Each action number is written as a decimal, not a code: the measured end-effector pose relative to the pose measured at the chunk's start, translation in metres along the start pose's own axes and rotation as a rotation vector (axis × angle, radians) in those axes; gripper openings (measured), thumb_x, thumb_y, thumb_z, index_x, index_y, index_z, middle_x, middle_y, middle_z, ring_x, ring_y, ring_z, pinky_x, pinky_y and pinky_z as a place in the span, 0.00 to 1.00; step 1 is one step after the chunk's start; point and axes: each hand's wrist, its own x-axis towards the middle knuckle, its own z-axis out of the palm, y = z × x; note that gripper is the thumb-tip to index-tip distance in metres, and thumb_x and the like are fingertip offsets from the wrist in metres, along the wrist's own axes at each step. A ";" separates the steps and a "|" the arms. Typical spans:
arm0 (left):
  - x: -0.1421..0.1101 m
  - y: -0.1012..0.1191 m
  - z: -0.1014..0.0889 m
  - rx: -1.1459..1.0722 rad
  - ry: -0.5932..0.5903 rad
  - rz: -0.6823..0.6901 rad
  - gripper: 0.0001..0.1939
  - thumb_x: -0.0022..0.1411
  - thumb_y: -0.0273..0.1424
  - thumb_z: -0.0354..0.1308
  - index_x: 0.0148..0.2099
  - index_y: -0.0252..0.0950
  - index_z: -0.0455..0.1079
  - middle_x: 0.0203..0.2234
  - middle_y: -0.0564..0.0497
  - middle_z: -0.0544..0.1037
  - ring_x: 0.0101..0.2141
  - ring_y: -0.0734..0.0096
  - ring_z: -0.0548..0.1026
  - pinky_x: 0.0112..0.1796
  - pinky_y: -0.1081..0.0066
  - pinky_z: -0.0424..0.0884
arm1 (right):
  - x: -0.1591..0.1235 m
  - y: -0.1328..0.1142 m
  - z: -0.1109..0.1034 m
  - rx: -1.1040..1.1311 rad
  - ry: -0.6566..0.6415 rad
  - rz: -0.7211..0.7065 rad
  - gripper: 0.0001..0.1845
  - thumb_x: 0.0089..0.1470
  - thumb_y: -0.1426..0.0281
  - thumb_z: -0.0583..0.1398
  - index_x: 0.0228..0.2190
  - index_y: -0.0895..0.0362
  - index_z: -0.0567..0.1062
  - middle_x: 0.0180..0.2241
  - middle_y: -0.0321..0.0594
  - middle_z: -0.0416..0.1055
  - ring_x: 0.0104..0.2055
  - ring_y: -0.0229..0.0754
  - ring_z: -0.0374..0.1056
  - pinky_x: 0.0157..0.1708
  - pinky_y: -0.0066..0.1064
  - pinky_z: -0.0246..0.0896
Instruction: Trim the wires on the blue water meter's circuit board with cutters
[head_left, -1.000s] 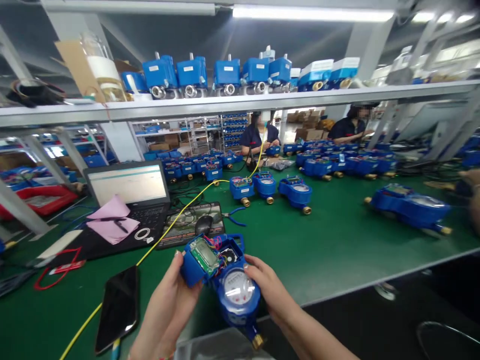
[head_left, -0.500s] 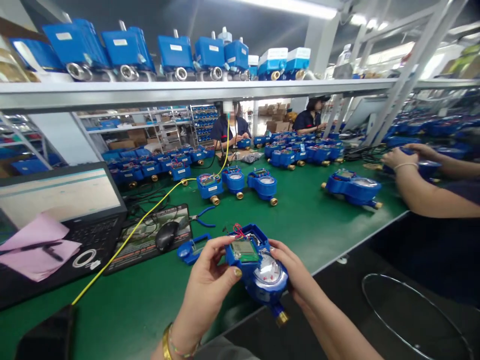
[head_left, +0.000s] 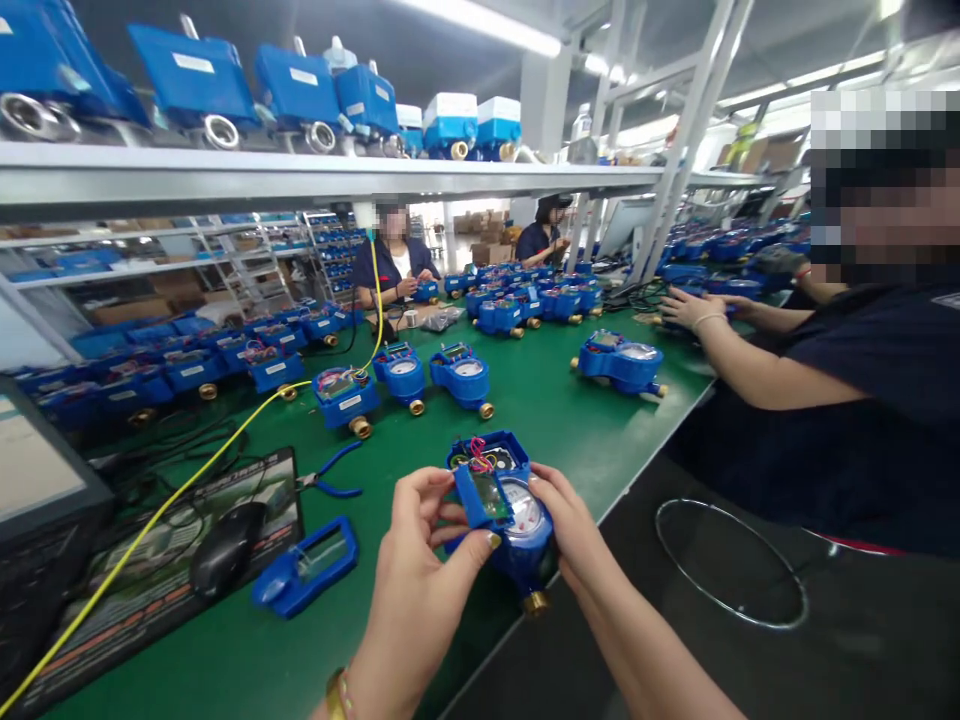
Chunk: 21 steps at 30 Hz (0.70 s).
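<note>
I hold a blue water meter (head_left: 504, 500) above the near edge of the green table (head_left: 547, 420). Its top is off, so a green circuit board and red wires show beside the round dial. My left hand (head_left: 420, 570) grips the left side, thumb pressed on the board housing. My right hand (head_left: 574, 530) wraps the right side by the dial. A brass fitting sticks out below. The meter's blue cover (head_left: 304, 565) lies on the table to my left.
A mouse (head_left: 217, 560) sits on a mat beside a laptop and a yellow cable (head_left: 172, 490). Blue pliers (head_left: 330, 475) lie nearby. Several blue meters (head_left: 405, 375) stand across the table. A co-worker's arm (head_left: 742, 340) reaches in at right; two people sit opposite.
My view has swung right and the laptop has slid almost out at left. Both hands have kept hold of the meter and turned it slightly. A seated co-worker now fills the right side.
</note>
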 end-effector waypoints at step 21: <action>0.047 -0.109 0.020 0.534 -0.359 0.292 0.28 0.67 0.36 0.48 0.66 0.35 0.52 0.63 0.44 0.56 0.59 0.52 0.61 0.61 0.53 0.56 | 0.102 -0.031 -0.082 0.182 0.660 -0.289 0.15 0.61 0.64 0.59 0.46 0.60 0.71 0.46 0.43 0.70 0.44 0.44 0.70 0.43 0.41 0.68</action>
